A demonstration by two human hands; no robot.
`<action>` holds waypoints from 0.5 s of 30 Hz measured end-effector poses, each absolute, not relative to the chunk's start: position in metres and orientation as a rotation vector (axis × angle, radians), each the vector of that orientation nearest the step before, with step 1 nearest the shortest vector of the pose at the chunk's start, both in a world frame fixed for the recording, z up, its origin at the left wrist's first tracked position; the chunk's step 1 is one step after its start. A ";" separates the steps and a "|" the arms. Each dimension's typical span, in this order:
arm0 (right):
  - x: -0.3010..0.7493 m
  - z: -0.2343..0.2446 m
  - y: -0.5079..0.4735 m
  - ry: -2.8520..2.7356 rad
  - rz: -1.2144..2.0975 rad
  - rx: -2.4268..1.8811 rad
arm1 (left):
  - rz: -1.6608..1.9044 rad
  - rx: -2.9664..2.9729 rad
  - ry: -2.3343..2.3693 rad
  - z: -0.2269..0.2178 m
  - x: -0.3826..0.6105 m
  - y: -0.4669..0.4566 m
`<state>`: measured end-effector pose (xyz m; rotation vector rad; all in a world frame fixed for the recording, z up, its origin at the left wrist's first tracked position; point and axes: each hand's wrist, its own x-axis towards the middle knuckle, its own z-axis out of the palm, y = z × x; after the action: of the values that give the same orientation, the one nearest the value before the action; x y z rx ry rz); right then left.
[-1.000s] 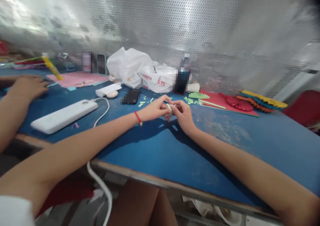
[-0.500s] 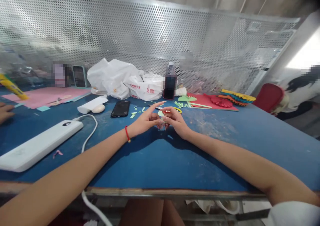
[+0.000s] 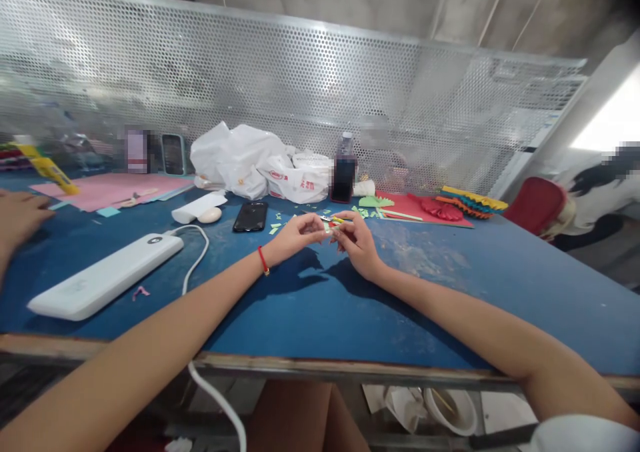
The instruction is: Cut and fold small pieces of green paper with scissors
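Between my fingertips, above the blue table, is a small light green piece of paper [image 3: 328, 227]. My left hand [image 3: 300, 233], with a red string bracelet on its wrist, pinches the paper's left side. From the right, my right hand [image 3: 356, 240] has its thumb and fingers closed on the other side. Just behind the hands lies a pair of scissors [image 3: 340, 221] with yellow and red handles, partly hidden by my fingers. Light green paper scraps [image 3: 276, 228] are scattered near it.
A black phone [image 3: 251, 217], a white power bank [image 3: 107, 272] with its cable, and white plastic bags [image 3: 240, 159] stand left of centre. Folded paper fans [image 3: 473, 201] and red paper [image 3: 400, 205] lie at back right. Another person's hand [image 3: 23, 215] rests at the left edge.
My left fingers, stretched out before, have curled into a pinch on the paper. The view has shifted slightly, and the other person's hand shows more at the left.
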<state>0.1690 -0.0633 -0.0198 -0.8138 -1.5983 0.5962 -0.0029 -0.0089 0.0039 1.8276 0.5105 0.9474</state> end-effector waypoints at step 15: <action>0.166 -0.021 -0.060 -1.566 0.511 -0.948 | 0.944 1.753 0.549 0.006 -0.007 -0.003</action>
<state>0.1662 -0.0605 -0.0208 -0.9480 -1.5657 0.5106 -0.0074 -0.0032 0.0059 1.7526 0.5488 0.9441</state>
